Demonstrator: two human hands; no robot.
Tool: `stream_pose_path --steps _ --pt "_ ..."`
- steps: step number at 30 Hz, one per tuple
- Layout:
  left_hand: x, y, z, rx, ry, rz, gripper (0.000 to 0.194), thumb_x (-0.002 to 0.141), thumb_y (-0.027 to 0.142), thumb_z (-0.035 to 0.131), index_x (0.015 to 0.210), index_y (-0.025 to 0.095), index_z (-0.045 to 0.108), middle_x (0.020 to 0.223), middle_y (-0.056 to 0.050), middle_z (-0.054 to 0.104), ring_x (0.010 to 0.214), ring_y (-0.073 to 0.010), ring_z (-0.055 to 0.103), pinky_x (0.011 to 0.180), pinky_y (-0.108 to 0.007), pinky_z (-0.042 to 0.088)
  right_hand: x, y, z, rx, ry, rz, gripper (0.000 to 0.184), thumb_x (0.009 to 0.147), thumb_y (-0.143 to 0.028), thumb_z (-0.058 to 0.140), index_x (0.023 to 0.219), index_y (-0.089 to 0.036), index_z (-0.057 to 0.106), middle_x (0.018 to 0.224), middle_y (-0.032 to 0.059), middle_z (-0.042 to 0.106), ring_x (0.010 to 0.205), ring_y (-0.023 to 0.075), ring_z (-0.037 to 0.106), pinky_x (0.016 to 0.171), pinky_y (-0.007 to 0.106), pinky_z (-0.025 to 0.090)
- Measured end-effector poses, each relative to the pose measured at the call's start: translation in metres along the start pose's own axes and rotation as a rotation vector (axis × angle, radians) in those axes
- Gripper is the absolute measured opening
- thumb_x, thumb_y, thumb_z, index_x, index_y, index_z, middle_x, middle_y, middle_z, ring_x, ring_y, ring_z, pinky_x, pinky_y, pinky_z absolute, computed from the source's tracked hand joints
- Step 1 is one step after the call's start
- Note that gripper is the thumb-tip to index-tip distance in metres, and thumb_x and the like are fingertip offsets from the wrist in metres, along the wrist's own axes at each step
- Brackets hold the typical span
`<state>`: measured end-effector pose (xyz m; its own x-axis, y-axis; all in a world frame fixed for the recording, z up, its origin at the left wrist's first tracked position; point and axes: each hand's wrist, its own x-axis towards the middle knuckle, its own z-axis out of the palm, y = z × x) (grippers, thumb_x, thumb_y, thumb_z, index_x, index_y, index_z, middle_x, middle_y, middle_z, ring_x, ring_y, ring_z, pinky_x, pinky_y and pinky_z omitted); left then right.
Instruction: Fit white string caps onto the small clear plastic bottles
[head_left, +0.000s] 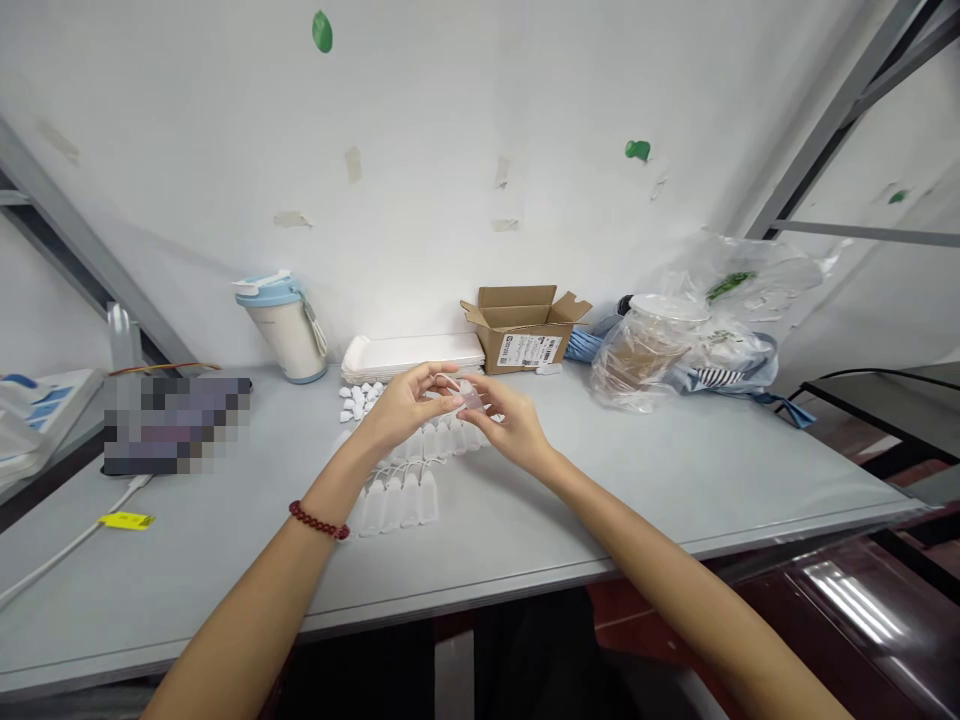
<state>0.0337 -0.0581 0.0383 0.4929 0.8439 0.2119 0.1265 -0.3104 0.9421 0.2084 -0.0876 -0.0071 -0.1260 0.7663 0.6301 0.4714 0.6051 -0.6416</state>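
Pinching a small translucent piece (470,396) above the table (600,520), left fingers (441,405) and right fingers (477,417) closed narrow on it. Probably light, slick, semi-stiff; side edges suit gripping. Similar pieces (409,500) at seven o'clock; open carton (529,350) at one.

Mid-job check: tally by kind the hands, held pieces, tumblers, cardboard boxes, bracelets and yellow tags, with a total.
Hands: 2 (left hand, right hand)
Translucent piece, held: 1
Tumbler: 1
Cardboard box: 1
Bracelet: 1
Yellow tag: 1
Total: 7
Small white pieces: partly hidden, not counted.
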Motion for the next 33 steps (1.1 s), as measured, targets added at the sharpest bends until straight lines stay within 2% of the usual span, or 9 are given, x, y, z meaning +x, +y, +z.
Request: stream_pose_path --steps 2,4,9,12,17,22,27,33 --pt "0.001 0.0 0.001 -0.009 0.04 -0.015 0.062 0.07 0.041 0.072 0.124 0.019 0.05 0.101 -0.007 0.064 0.099 -0.0224 0.059 0.085 -0.038 0.048 0.0 0.004 0.001 -0.056 0.021 -0.026 0.038 0.084 -0.035 0.059 0.12 -0.024 0.056 0.105 0.0074 0.066 0.078 0.0163 0.062 0.063 0.028 0.054" --pt "0.001 0.0 0.003 -0.02 0.07 -0.031 0.067 0.07 0.041 0.072 0.128 0.02 0.045 0.102 -0.007 0.065 0.1 -0.0221 0.059 0.088 -0.039 0.046 -0.001 0.008 0.002 -0.092 0.031 -0.034 0.037 0.085 -0.036 0.059 0.119 -0.023 0.057 0.106 0.0084 0.066 0.077 0.016 0.062 0.062 0.028 0.054" --pt "0.002 -0.001 0.005 -0.038 0.086 -0.007 0.053 0.07 0.039 0.072 0.114 0.016 0.053 0.093 -0.006 0.068 0.093 -0.0206 0.062 0.087 -0.038 0.046 -0.003 0.007 0.003 -0.136 0.027 -0.072 0.032 0.086 -0.034 0.058 0.115 -0.022 0.058 0.102 0.0087 0.067 0.077 0.0165 0.061 0.064 0.029 0.055" --pt "0.002 -0.001 0.004 -0.025 0.094 -0.006 0.05 0.07 0.041 0.072 0.11 0.016 0.055 0.092 -0.006 0.07 0.09 -0.0199 0.063 0.085 -0.036 0.046 -0.003 -0.001 0.001 -0.066 0.01 -0.075 0.03 0.087 -0.033 0.053 0.115 -0.021 0.057 0.102 0.0086 0.067 0.082 0.0168 0.063 0.064 0.028 0.056" --pt "0.002 0.0 0.003 0.051 0.103 -0.001 0.048 0.071 0.043 0.071 0.107 0.016 0.056 0.09 -0.006 0.071 0.084 -0.0194 0.064 0.079 -0.034 0.046 -0.001 -0.011 -0.002 0.133 -0.035 0.082 0.029 0.085 -0.035 0.054 0.107 -0.018 0.06 0.095 0.0071 0.067 0.081 0.0161 0.065 0.063 0.027 0.055" --pt "0.0 0.001 0.005 0.297 0.178 0.143 0.041 0.071 0.039 0.07 0.105 0.019 0.057 0.096 -0.006 0.065 0.091 -0.0198 0.06 0.074 -0.031 0.046 0.003 -0.005 0.0 0.248 -0.009 0.314 0.032 0.077 -0.039 0.063 0.099 -0.016 0.06 0.093 0.0069 0.066 0.071 0.015 0.065 0.059 0.028 0.055" --pt "-0.002 0.001 0.007 0.567 0.076 0.334 0.03 0.073 0.033 0.069 0.099 0.021 0.059 0.102 -0.005 0.061 0.092 -0.0209 0.057 0.078 -0.034 0.045 0.005 -0.002 -0.001 0.333 0.024 0.438 0.031 0.071 -0.035 0.068 0.092 -0.014 0.059 0.082 0.0033 0.063 0.06 0.0117 0.062 0.053 0.026 0.054" --pt "-0.003 -0.002 0.011 0.638 -0.004 0.351 0.031 0.073 0.031 0.07 0.1 0.022 0.059 0.11 -0.006 0.062 0.1 -0.0244 0.055 0.086 -0.037 0.043 0.006 -0.004 -0.001 0.367 0.044 0.511 0.026 0.069 -0.03 0.07 0.086 -0.013 0.059 0.075 0.0015 0.061 0.059 0.0128 0.063 0.051 0.026 0.053"
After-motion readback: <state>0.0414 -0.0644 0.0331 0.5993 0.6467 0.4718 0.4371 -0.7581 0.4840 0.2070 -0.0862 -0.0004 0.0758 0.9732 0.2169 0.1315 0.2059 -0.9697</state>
